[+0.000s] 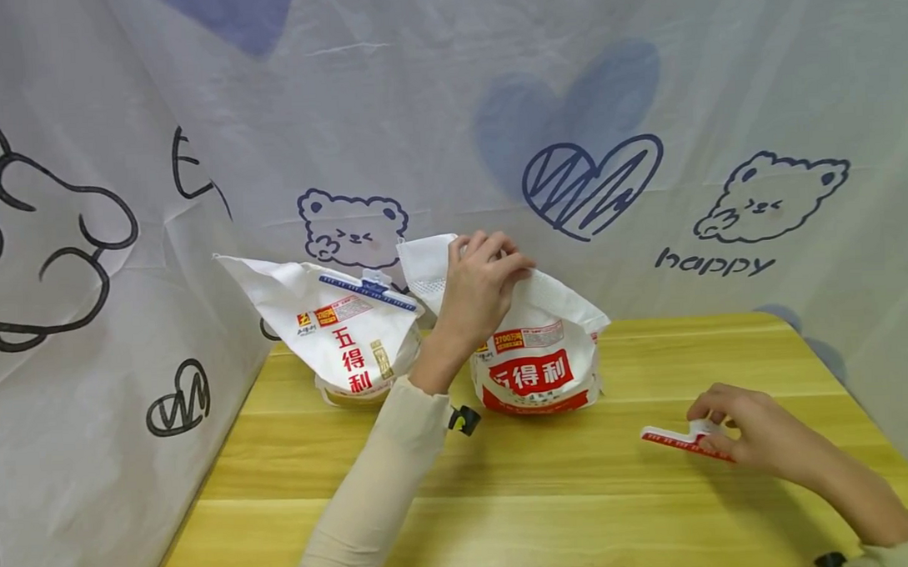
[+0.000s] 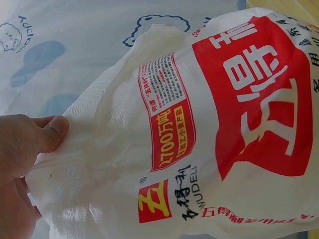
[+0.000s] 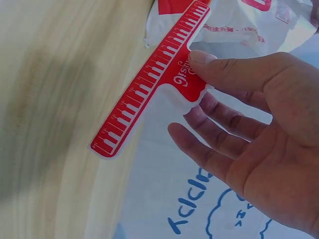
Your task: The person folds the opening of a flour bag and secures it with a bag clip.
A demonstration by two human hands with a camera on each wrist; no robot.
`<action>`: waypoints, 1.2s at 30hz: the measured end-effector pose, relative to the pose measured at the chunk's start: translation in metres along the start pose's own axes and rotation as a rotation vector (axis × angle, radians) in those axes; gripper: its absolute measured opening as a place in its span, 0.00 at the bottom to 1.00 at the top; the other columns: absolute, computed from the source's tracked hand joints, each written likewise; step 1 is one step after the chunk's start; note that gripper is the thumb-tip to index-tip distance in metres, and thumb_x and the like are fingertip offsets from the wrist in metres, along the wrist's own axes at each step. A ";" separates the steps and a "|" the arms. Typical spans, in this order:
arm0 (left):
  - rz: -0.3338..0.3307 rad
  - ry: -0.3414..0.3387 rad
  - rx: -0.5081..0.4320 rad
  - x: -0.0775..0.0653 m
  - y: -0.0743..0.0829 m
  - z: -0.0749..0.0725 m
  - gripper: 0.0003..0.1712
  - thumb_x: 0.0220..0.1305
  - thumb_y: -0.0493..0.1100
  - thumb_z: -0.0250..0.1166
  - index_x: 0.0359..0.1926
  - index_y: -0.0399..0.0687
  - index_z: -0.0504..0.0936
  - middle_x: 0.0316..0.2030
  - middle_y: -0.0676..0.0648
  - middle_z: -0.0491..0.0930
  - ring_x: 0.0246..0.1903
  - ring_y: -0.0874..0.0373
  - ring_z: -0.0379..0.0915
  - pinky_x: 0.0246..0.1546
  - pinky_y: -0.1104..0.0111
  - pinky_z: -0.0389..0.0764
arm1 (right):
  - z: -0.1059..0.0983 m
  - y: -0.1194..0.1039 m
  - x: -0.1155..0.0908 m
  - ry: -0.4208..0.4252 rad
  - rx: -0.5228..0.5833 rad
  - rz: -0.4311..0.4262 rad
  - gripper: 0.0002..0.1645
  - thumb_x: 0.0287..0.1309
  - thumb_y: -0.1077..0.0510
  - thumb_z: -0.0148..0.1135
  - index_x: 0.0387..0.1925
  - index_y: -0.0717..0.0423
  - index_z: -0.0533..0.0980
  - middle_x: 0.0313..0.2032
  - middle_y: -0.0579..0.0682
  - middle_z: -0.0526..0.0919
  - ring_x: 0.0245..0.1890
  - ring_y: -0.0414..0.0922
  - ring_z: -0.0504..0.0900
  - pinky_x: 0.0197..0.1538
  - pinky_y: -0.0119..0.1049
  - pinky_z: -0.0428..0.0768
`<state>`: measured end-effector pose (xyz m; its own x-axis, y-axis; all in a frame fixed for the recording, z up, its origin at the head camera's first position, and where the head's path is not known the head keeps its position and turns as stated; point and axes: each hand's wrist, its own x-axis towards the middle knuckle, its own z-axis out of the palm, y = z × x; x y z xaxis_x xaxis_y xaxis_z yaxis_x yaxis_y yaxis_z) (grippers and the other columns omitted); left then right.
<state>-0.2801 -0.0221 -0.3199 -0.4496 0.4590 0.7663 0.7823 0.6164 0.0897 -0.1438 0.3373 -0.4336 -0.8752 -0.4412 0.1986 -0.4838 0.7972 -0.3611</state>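
A white flour bag with a red label (image 1: 535, 372) stands on the table, its top pulled up and folded over. My left hand (image 1: 478, 287) grips that top edge, thumb on the near face in the left wrist view. Over the table to the right, my right hand (image 1: 759, 427) pinches a red bag clip (image 1: 681, 442) by its handle. In the right wrist view, the clip (image 3: 149, 82) shows a piano-key pattern along its long bar, with the thumb on the handle's front and fingers behind.
Left of the red-labelled bag stands a second flour bag (image 1: 351, 345), its top leaning left. A blue clip (image 1: 367, 291) sits across its upper part. The wooden table (image 1: 552, 514) is backed by a white cloth (image 1: 433, 109) printed with hearts and bears.
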 end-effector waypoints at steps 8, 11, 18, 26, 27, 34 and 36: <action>0.003 0.007 0.008 0.000 -0.001 0.000 0.05 0.68 0.42 0.69 0.40 0.51 0.91 0.41 0.50 0.82 0.47 0.53 0.73 0.61 0.51 0.65 | -0.009 -0.004 0.003 0.087 -0.038 -0.012 0.18 0.48 0.67 0.79 0.39 0.49 0.82 0.37 0.37 0.80 0.34 0.34 0.77 0.34 0.36 0.83; 0.000 0.009 0.006 -0.001 -0.002 0.001 0.05 0.67 0.41 0.70 0.40 0.52 0.91 0.41 0.50 0.81 0.47 0.53 0.73 0.60 0.51 0.65 | -0.012 -0.005 0.006 0.153 -0.049 -0.047 0.19 0.47 0.66 0.80 0.40 0.50 0.82 0.38 0.38 0.80 0.33 0.35 0.78 0.33 0.36 0.84; -0.004 0.018 -0.009 -0.002 -0.002 0.001 0.05 0.67 0.41 0.70 0.40 0.51 0.91 0.41 0.50 0.81 0.46 0.53 0.72 0.60 0.52 0.65 | -0.019 -0.010 0.018 0.255 -0.025 -0.064 0.19 0.48 0.67 0.79 0.41 0.53 0.82 0.39 0.43 0.81 0.34 0.38 0.80 0.34 0.38 0.87; -0.003 0.020 -0.014 -0.002 0.001 0.001 0.04 0.67 0.40 0.70 0.40 0.51 0.91 0.40 0.50 0.81 0.46 0.53 0.72 0.60 0.52 0.66 | -0.027 -0.016 0.028 0.352 -0.055 -0.102 0.21 0.47 0.70 0.79 0.42 0.54 0.81 0.41 0.46 0.80 0.36 0.41 0.80 0.35 0.41 0.87; -0.001 0.022 -0.014 -0.002 0.001 0.001 0.04 0.67 0.40 0.70 0.40 0.51 0.91 0.40 0.50 0.81 0.46 0.53 0.72 0.59 0.52 0.66 | -0.028 -0.016 0.029 0.358 -0.056 -0.103 0.21 0.46 0.71 0.78 0.42 0.55 0.81 0.41 0.47 0.81 0.36 0.43 0.80 0.35 0.42 0.87; 0.001 0.021 -0.012 -0.001 0.001 0.000 0.04 0.67 0.40 0.70 0.40 0.51 0.91 0.40 0.50 0.81 0.46 0.53 0.72 0.59 0.52 0.66 | -0.036 -0.020 0.037 0.393 -0.086 -0.091 0.21 0.45 0.70 0.80 0.41 0.56 0.82 0.40 0.48 0.81 0.37 0.45 0.79 0.38 0.49 0.87; 0.001 0.023 -0.013 -0.001 0.001 0.000 0.04 0.67 0.40 0.70 0.40 0.51 0.91 0.40 0.50 0.81 0.46 0.53 0.72 0.59 0.52 0.66 | -0.038 -0.021 0.039 0.405 -0.088 -0.083 0.20 0.46 0.70 0.79 0.41 0.56 0.82 0.40 0.49 0.80 0.37 0.46 0.79 0.39 0.52 0.86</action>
<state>-0.2789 -0.0220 -0.3211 -0.4389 0.4445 0.7809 0.7882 0.6077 0.0971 -0.1681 0.3192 -0.3833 -0.7546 -0.3219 0.5719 -0.5355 0.8057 -0.2531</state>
